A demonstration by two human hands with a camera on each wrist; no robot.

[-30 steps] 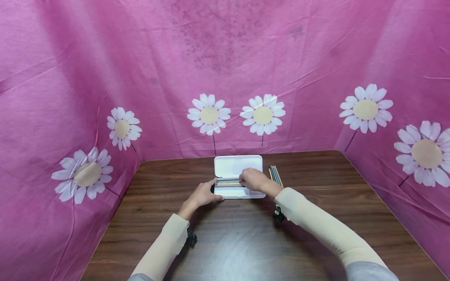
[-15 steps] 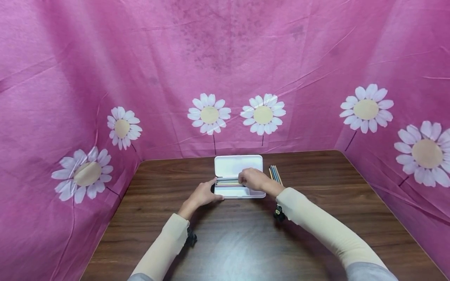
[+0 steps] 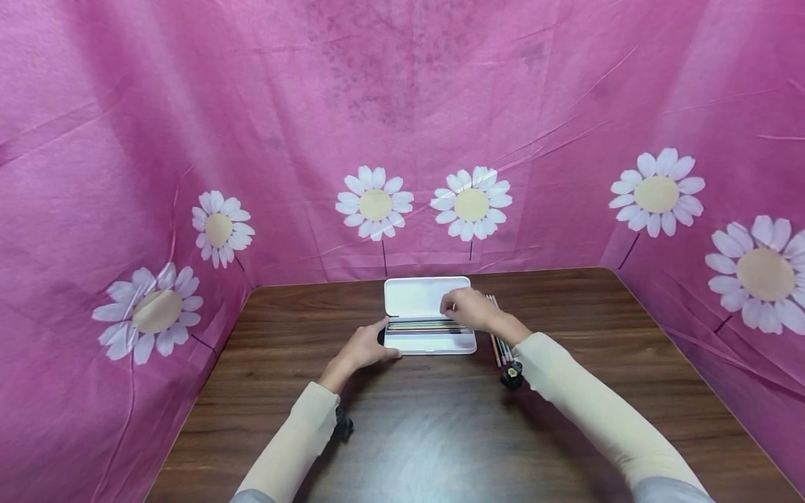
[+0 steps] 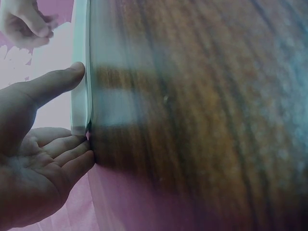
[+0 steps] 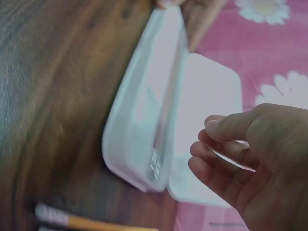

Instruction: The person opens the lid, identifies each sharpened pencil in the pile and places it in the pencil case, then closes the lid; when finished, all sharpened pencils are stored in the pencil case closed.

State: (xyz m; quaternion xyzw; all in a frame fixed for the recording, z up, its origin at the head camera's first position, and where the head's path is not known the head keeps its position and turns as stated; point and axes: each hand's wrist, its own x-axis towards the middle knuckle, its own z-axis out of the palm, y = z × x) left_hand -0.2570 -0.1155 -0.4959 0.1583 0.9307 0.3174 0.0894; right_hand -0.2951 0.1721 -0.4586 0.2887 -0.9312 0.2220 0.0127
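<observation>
A white pencil case [image 3: 434, 347] lies with its lid [image 3: 411, 297] raised at the back. Several colored pencils [image 3: 415, 326] lie lengthwise inside it. My left hand [image 3: 363, 347] holds the case's left end, its thumb against the front edge and its fingers at the end wall. Over the right part of the case, in front of the lid, hovers my right hand [image 3: 468, 309]. Its fingers [image 5: 211, 149] are loosely bent with nothing seen between them in the right wrist view.
Several loose pencils [image 3: 499, 351] lie on the dark wooden table [image 3: 402, 419] just right of the case, partly under my right wrist. A pink cloth [image 3: 415, 105] with printed daisies hangs behind and along both sides.
My right hand has come up out of the case and moved to the right, uncovering more of the pencils' right ends. The left hand and the case have stayed in place.
</observation>
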